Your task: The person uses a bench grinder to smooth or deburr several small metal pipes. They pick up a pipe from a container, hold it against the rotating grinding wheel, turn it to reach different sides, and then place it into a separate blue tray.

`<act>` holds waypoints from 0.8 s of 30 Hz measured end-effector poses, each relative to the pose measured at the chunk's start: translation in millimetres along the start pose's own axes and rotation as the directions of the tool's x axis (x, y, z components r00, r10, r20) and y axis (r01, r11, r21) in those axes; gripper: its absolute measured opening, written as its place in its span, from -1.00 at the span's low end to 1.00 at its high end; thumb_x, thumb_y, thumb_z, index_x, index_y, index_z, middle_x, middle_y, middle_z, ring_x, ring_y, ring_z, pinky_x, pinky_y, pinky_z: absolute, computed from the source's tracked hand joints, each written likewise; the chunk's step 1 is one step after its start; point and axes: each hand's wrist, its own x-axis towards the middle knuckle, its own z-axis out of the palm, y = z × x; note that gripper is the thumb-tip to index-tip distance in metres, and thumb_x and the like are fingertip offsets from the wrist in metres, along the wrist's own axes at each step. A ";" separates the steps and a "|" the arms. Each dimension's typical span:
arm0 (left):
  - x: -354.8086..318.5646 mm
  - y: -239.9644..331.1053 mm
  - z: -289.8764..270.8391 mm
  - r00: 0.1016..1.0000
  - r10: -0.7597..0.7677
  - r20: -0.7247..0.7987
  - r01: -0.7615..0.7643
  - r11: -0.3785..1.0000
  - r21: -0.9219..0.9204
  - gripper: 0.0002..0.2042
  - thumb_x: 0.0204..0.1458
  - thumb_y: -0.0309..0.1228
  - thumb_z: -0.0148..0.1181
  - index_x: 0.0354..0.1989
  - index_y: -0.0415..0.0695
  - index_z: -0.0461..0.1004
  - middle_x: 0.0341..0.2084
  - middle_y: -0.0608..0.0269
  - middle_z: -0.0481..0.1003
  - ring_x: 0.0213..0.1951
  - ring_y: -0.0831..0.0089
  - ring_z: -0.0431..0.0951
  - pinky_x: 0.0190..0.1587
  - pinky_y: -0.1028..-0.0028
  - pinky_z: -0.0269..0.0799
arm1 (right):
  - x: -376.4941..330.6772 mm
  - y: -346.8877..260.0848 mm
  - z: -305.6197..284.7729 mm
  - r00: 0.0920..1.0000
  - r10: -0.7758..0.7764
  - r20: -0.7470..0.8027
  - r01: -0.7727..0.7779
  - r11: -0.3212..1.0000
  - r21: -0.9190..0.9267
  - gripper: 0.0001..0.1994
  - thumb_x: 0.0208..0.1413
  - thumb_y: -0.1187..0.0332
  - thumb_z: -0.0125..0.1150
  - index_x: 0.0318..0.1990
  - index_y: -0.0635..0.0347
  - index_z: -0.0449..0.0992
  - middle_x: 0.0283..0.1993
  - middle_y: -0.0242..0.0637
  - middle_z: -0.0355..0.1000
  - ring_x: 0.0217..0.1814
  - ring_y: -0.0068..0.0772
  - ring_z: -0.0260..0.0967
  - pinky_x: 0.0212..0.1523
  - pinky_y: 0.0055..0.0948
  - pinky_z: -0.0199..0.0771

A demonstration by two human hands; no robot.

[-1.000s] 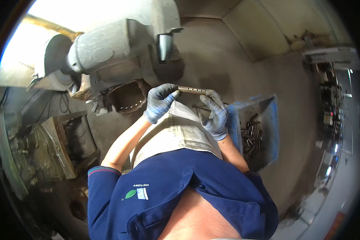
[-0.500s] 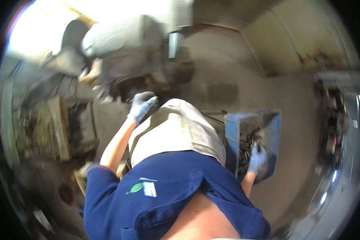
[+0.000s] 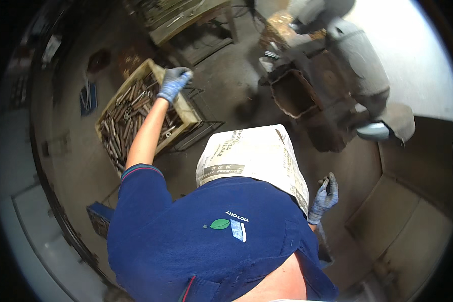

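My left hand (image 3: pixel 173 84), in a grey and blue knit glove, is over the far right rim of a pale yellow crate (image 3: pixel 190 115). Its fingers are curled closed, and anything inside them is hidden. Rusty and grey metal rods or tool-like pieces (image 3: pixel 133 113) fill the crate in a jumble. On the right, beside my lap, my right hand (image 3: pixel 325 199) wears the same kind of glove. Its fingers are bent in toward the thumb, with a dark patch at the tips; I cannot make out what they hold, if anything. A printed whitish cloth apron (image 3: pixel 251 156) covers my lap.
A dark machine with a square opening (image 3: pixel 296 95) stands ahead to the right. A worktable (image 3: pixel 186 25) is at the far left. Blue bins (image 3: pixel 99 217) sit left on the floor, near a metal stand (image 3: pixel 206 126) beside the crate. Panels (image 3: pixel 392 211) border the right.
My view and body have turned left, so the machine now appears farther right. My right hand has come out of the blue bin of metal pieces. My left hand has moved over the crate.
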 end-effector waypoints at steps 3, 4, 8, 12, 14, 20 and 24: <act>-48.1 -34.7 -45.8 0.951 -0.251 -0.178 0.217 0.957 -0.192 -0.86 0.04 -0.47 0.12 -0.31 -0.29 0.51 -0.50 0.24 0.53 -0.52 0.54 0.52 -0.44 0.58 0.50 | 9.8 -14.0 1.7 0.995 0.009 0.099 -0.011 1.000 0.022 -0.78 0.13 0.52 0.07 -0.08 0.35 0.47 -0.15 -0.21 0.47 -0.30 -0.51 0.40 -0.26 -0.56 0.47; -61.5 -45.0 -53.0 0.933 -0.319 -0.165 0.302 0.946 -0.122 -0.85 0.02 -0.45 0.14 -0.31 -0.27 0.52 -0.51 0.26 0.53 -0.55 0.55 0.50 -0.46 0.57 0.49 | 14.3 -17.8 0.0 0.991 0.009 0.130 -0.014 0.999 0.031 -0.78 0.13 0.51 0.07 -0.07 0.35 0.47 -0.15 -0.21 0.47 -0.29 -0.51 0.40 -0.25 -0.56 0.47; -111.3 -82.0 -61.1 0.919 -0.346 -0.188 0.382 0.899 0.215 -0.79 -0.08 -0.37 0.20 -0.29 -0.20 0.55 -0.43 0.17 0.57 -0.46 0.40 0.55 -0.31 0.43 0.46 | 40.1 -17.7 4.7 0.970 -0.010 0.244 -0.006 0.998 0.063 -0.77 0.13 0.50 0.07 -0.07 0.35 0.47 -0.14 -0.21 0.47 -0.29 -0.52 0.39 -0.24 -0.56 0.46; -121.0 -66.5 -64.6 0.923 -0.328 -0.201 0.383 0.826 0.413 -0.76 -0.10 -0.31 0.20 -0.24 -0.10 0.55 -0.27 0.05 0.53 -0.20 0.15 0.53 -0.13 0.36 0.41 | 47.5 -20.4 16.0 0.961 -0.018 0.275 -0.005 0.997 0.080 -0.77 0.12 0.50 0.07 -0.07 0.36 0.47 -0.16 -0.22 0.48 -0.30 -0.55 0.38 -0.26 -0.57 0.44; -119.7 -54.7 -66.1 0.894 -0.371 -0.251 0.447 0.775 0.448 -0.72 -0.09 -0.27 0.19 -0.19 -0.09 0.52 -0.23 0.05 0.52 -0.17 0.15 0.52 -0.11 0.32 0.40 | 49.2 -18.3 15.4 0.957 -0.011 0.291 0.000 0.999 0.037 -0.77 0.12 0.50 0.08 -0.07 0.36 0.48 -0.17 -0.23 0.49 -0.31 -0.56 0.38 -0.28 -0.58 0.43; -105.4 -16.7 -42.3 0.858 -0.437 -0.271 0.451 0.385 0.805 -0.63 -0.08 -0.14 0.20 -0.16 -0.11 0.44 -0.22 0.09 0.52 -0.14 0.19 0.53 -0.12 0.26 0.43 | 41.0 -24.1 10.5 0.944 0.042 0.328 -0.069 0.995 0.071 -0.80 0.08 0.58 0.10 -0.12 0.34 0.49 -0.15 -0.29 0.45 -0.26 -0.58 0.37 -0.29 -0.62 0.45; -91.3 -55.7 -33.1 0.903 -0.343 -0.258 0.361 0.280 0.890 -0.67 -0.11 -0.27 0.21 -0.18 -0.17 0.42 -0.27 -0.01 0.53 -0.19 0.16 0.55 -0.21 0.25 0.47 | 35.5 -22.2 9.6 0.943 0.081 0.323 -0.118 0.988 0.098 -0.80 0.08 0.57 0.10 -0.11 0.34 0.48 -0.14 -0.29 0.45 -0.23 -0.59 0.35 -0.27 -0.61 0.44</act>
